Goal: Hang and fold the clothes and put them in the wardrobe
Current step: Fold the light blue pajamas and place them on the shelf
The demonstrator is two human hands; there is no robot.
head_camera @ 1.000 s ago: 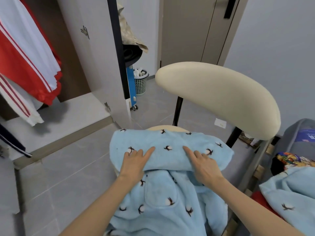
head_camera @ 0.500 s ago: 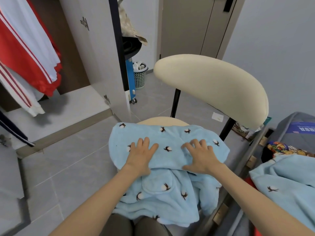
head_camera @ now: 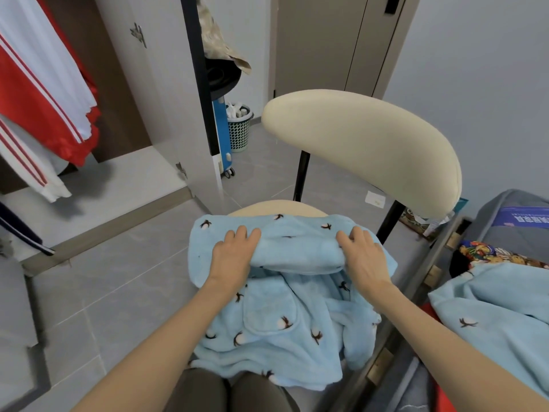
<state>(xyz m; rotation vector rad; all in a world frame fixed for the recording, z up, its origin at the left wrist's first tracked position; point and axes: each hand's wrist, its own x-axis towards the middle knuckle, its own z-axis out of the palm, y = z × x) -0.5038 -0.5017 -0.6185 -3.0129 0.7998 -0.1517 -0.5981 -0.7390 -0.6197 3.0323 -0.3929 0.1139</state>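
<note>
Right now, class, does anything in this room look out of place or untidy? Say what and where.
Yes. The blue fleece garment on the chair is only part-folded: its lower half hangs crumpled off the seat. A white paper slip lies loose on the floor behind the chair.

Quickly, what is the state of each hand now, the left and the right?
Left hand: grips the folded edge of the blue fleece garment.
Right hand: grips the same fold at its other end.
</note>
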